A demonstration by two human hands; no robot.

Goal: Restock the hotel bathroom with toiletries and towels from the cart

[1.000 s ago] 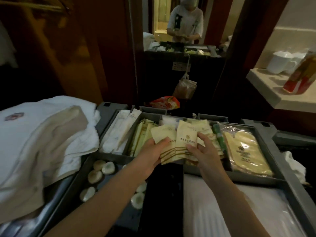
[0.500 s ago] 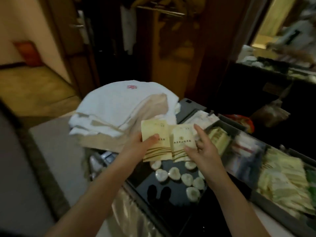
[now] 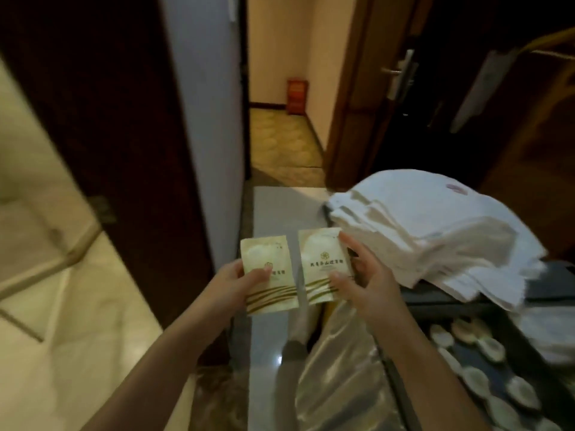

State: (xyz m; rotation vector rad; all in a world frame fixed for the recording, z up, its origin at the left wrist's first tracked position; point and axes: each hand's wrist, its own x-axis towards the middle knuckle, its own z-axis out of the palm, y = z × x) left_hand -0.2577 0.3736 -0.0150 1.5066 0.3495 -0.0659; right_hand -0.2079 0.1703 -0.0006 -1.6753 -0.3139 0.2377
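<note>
My left hand (image 3: 238, 283) pinches a cream toiletry packet with gold stripes (image 3: 267, 275), thumb on its front. My right hand (image 3: 370, 283) holds a second matching packet (image 3: 323, 262) by its right edge and lower corner. Both packets are upright, side by side, in front of me over the floor left of the cart. A stack of folded white towels (image 3: 435, 231) lies on the cart's top at the right. Several small round wrapped soaps (image 3: 485, 362) sit in a dark cart tray (image 3: 510, 331) at lower right.
A dark wooden door (image 3: 118, 135) stands at the left, next to a shiny tiled floor (image 3: 62, 337). Ahead, a narrow passage (image 3: 280, 141) leads to a small red box (image 3: 297, 96). A door with a metal handle (image 3: 393, 71) stands at the upper right. A shiny fabric skirt (image 3: 339, 368) hangs off the cart.
My view has swung left, away from the cart trays toward the doorway. Both hands moved with it, and the packets now sit apart, one in each hand.
</note>
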